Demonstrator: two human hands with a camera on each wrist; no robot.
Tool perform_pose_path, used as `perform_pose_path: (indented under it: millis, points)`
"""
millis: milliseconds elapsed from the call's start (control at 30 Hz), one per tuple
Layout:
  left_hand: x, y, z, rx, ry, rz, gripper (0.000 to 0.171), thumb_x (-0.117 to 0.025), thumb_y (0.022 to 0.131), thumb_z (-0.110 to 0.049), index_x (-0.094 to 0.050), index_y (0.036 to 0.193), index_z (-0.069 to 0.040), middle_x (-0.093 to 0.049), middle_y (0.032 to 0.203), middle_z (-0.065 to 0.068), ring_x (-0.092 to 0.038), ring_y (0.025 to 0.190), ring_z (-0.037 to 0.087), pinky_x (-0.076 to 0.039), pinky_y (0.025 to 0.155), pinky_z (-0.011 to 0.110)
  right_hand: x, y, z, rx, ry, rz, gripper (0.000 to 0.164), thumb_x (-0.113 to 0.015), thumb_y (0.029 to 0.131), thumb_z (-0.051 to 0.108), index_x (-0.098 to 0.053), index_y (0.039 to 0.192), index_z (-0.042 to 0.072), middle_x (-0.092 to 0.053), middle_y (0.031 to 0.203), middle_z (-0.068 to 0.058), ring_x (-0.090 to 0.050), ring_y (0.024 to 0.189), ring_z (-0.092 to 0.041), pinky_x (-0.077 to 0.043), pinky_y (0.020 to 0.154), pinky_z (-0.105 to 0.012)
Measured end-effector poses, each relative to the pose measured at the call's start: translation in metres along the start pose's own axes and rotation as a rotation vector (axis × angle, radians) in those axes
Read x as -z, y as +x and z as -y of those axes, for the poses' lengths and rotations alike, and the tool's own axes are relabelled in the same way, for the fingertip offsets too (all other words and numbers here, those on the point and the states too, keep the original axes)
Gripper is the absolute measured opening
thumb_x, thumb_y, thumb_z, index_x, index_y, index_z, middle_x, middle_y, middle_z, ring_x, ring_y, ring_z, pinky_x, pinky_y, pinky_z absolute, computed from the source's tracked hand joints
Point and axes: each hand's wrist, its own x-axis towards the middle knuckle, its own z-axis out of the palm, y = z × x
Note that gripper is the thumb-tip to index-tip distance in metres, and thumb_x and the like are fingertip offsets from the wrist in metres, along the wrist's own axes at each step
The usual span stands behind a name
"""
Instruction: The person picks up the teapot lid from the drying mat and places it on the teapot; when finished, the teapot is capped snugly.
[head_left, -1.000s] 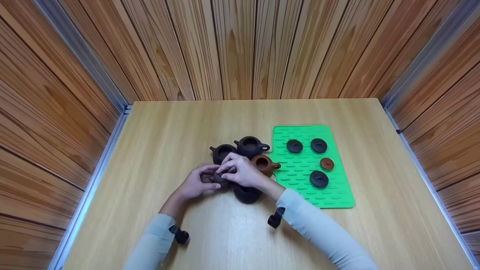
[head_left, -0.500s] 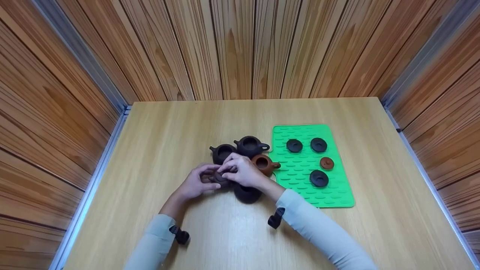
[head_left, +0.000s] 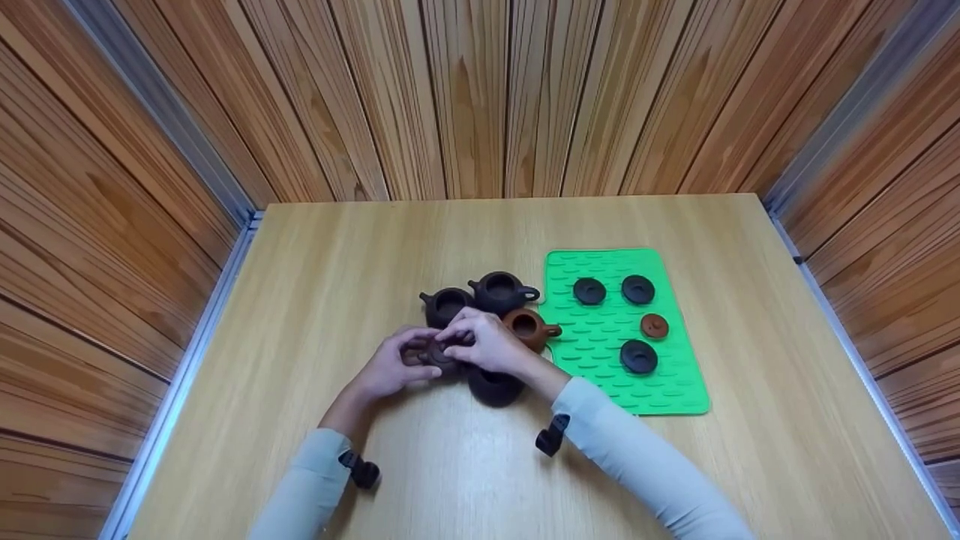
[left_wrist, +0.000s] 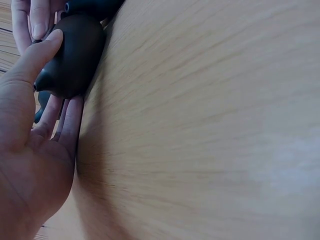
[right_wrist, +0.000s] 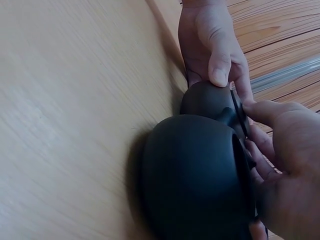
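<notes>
My left hand holds a small dark brown teapot from its left side, thumb near me and fingers behind. In the left wrist view the thumb lies on the teapot's rounded body, beside its spout. From above, my right hand pinches the dark lid at that teapot's mouth. The right wrist view shows the lid edge close against the opening; whether it is fully seated is hard to tell. A larger dark teapot stands just beside, under my right wrist.
Behind my hands stand two dark lidless teapots, one on the left and one farther back, plus a reddish-brown teapot. On the right, a green mat bears several dark lids and one reddish-brown lid.
Both hands stay almost in place around the small teapot. The right fingers have shifted very slightly at the lid.
</notes>
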Motion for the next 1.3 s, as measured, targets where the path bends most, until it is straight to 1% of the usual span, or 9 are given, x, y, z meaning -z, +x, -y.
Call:
perform_pose_path:
  millis: [200,333,467,600,700,867,967,1100,1300]
  points:
    - [-0.001,-0.001,-0.001,0.007,-0.002,-0.003,0.063,-0.087,0.094,0.003,-0.062,0.151,0.007,-0.06,0.149,0.03,-0.069,0.13,0.03,-0.057,0.106,0.019,0.0,0.0,-0.001,-0.021,-0.003,0.013,0.024,-0.086,0.097,0.013,-0.087,0.12,0.008,-0.075,0.119,-0.016,-0.072,0.111,-0.028,-0.057,0.097,-0.027]
    - [0.001,-0.001,-0.002,0.008,-0.018,0.015,0.064,-0.086,0.093,0.004,-0.061,0.152,0.008,-0.059,0.151,0.031,-0.069,0.132,0.03,-0.059,0.106,0.02,0.0,0.001,-0.002,-0.025,-0.003,0.019,0.024,-0.085,0.097,0.014,-0.087,0.121,0.008,-0.075,0.119,-0.016,-0.071,0.111,-0.028,-0.056,0.097,-0.026]
    - [0.009,0.001,-0.004,0.009,-0.04,0.053,0.067,-0.085,0.094,0.005,-0.058,0.154,0.01,-0.059,0.155,0.034,-0.067,0.135,0.032,-0.061,0.106,0.023,0.0,0.001,-0.003,-0.028,-0.004,0.029,0.026,-0.087,0.098,0.018,-0.087,0.122,0.009,-0.075,0.119,-0.015,-0.071,0.111,-0.028,-0.055,0.097,-0.025]
    - [0.02,0.003,-0.01,0.016,0.016,0.059,0.063,-0.083,0.098,0.001,-0.058,0.155,0.009,-0.063,0.155,0.034,-0.068,0.138,0.04,-0.058,0.116,0.033,0.002,0.0,-0.002,-0.026,-0.014,0.046,0.029,-0.087,0.099,0.022,-0.087,0.125,0.01,-0.074,0.121,-0.014,-0.07,0.112,-0.027,-0.055,0.099,-0.028]
    - [0.029,0.006,-0.016,0.036,0.076,0.009,0.057,-0.081,0.101,-0.002,-0.061,0.153,0.008,-0.067,0.151,0.033,-0.067,0.139,0.047,-0.056,0.118,0.037,0.003,-0.001,-0.002,-0.02,-0.016,0.052,0.03,-0.087,0.099,0.023,-0.087,0.126,0.01,-0.074,0.123,-0.015,-0.07,0.114,-0.028,-0.057,0.101,-0.03]
    - [0.039,0.015,-0.027,0.101,0.094,-0.103,0.054,-0.08,0.1,-0.003,-0.064,0.152,0.004,-0.066,0.152,0.031,-0.064,0.142,0.048,-0.062,0.107,0.036,0.006,-0.004,-0.004,-0.017,0.005,0.052,0.029,-0.086,0.099,0.02,-0.086,0.126,0.009,-0.075,0.123,-0.016,-0.072,0.116,-0.029,-0.061,0.104,-0.032]
    - [0.04,0.021,-0.033,0.103,0.118,-0.149,0.056,-0.082,0.098,-0.004,-0.065,0.151,0.001,-0.064,0.153,0.03,-0.061,0.144,0.047,-0.059,0.115,0.047,0.007,-0.006,-0.006,-0.023,0.029,0.057,0.03,-0.086,0.099,0.018,-0.085,0.127,0.008,-0.075,0.125,-0.017,-0.072,0.118,-0.03,-0.063,0.106,-0.037]
    - [0.039,0.029,-0.036,0.093,0.153,-0.188,0.059,-0.083,0.096,-0.005,-0.065,0.152,0.0,-0.06,0.157,0.031,-0.055,0.15,0.048,-0.044,0.13,0.063,0.01,-0.007,-0.008,-0.03,0.059,0.066,0.03,-0.085,0.1,0.017,-0.084,0.129,0.007,-0.077,0.127,-0.017,-0.073,0.121,-0.032,-0.065,0.107,-0.043]
    - [0.037,0.04,-0.035,0.108,0.128,-0.176,0.07,-0.084,0.096,-0.001,-0.058,0.161,-0.002,-0.045,0.172,0.027,-0.041,0.164,0.048,-0.048,0.13,0.06,0.017,-0.01,-0.009,-0.003,0.072,0.097,0.033,-0.085,0.1,0.018,-0.083,0.132,0.007,-0.08,0.132,-0.017,-0.072,0.126,-0.032,-0.062,0.111,-0.049]
